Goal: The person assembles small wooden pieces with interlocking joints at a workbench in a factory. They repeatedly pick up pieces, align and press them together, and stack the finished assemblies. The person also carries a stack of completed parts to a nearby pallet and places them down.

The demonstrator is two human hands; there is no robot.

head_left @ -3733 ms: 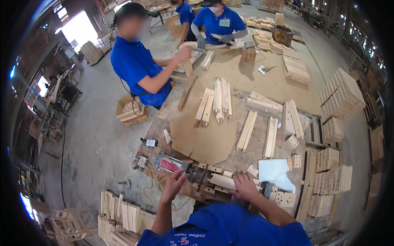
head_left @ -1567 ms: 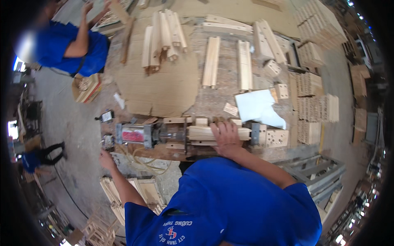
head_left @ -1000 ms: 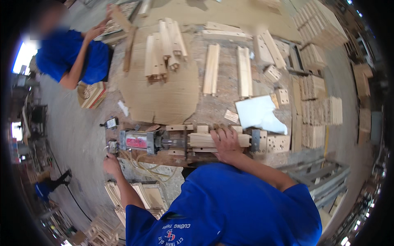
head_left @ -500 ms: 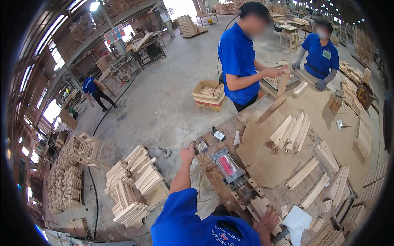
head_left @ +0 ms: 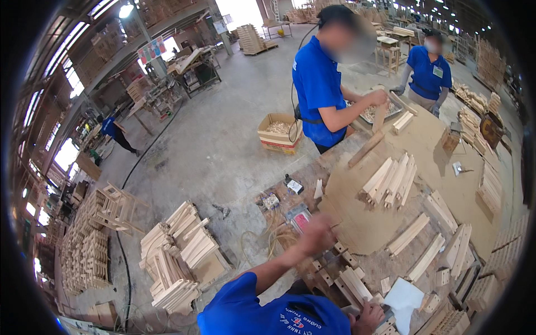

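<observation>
My left hand (head_left: 317, 234) is raised above the metal air cylinder (head_left: 299, 215) on the workbench, covering most of it. Motion smears its fingers, so their grip is unclear. Left of the cylinder, a small valve-like fitting (head_left: 271, 201) sits at the bench edge, apart from my hand. My right hand (head_left: 368, 319) is at the near end of pale wooden slats (head_left: 355, 283), which lie beside a row of drilled wooden blocks. Its fingers curl over the end of a slat. A white sheet (head_left: 403, 300) lies just right of this hand.
Curved wooden pieces (head_left: 392, 180) are laid out on cardboard (head_left: 352, 223) further up the bench. Two co-workers in blue stand at its far side. Stacked wooden parts (head_left: 181, 245) and a carton of shavings (head_left: 279, 133) stand on the floor to the left.
My left hand has left the valve-like fitting and moved right, over the air cylinder. My right hand has shifted slightly nearer me, its fingers more curled.
</observation>
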